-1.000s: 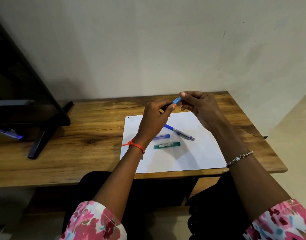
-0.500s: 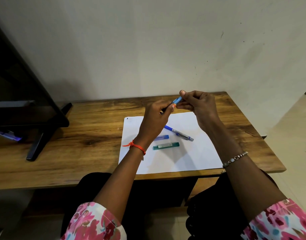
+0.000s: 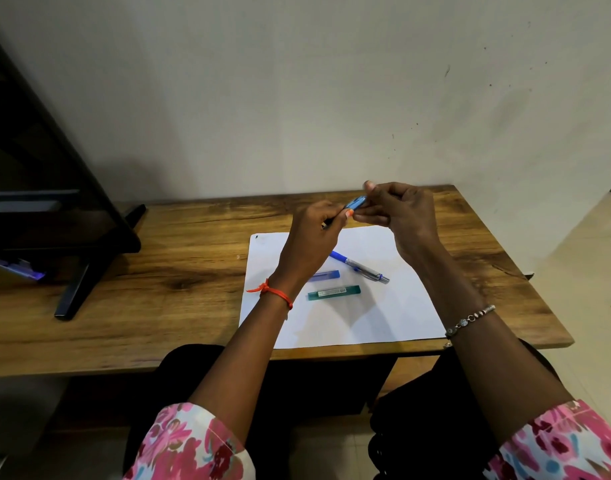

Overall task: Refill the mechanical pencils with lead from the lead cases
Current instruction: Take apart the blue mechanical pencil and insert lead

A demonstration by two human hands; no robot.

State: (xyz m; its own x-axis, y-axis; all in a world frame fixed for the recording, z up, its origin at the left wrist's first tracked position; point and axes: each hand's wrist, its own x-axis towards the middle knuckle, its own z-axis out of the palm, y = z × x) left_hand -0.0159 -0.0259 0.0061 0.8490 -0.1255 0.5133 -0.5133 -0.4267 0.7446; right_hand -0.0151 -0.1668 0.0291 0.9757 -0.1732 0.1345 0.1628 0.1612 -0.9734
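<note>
Both hands are raised over the far edge of the white paper sheet and meet there.

Left hand: fingers curled round the lower barrel of a light-blue mechanical pencil. The pencil's dark tip pokes out past the fingers, pointing down-left.

Right hand: fingers bent, thumb and fingertips pinching the pencil's upper end. Can't tell if the cap is on or off, fingers cover it. The pencil is tilted with its top end higher, toward the right hand, and is held clear of the sheet.

On the sheet, around its middle:
- Second mechanical pencil, blue grip and silver barrel, lies flat and diagonal. Blue end points to the sheet's far-left corner, silver end to its right edge.
- Blue lead case lies flat just nearer than that pencil. Its left end is hidden behind the left wrist. Can't tell if it touches the pencil.
- Green lead case, pale label, lies flat just nearer again, roughly parallel to the sheet's near edge. It is close to the blue case but apart from it.

The sheet lies on a wooden desk, its near edge close to the desk's front edge. A black monitor stand sits well left of the sheet.

Orange thread is on the left wrist, over the sheet's left part. A beaded bracelet is on the right wrist, by the sheet's near-right corner. Floral sleeves show below the sheet.
</note>
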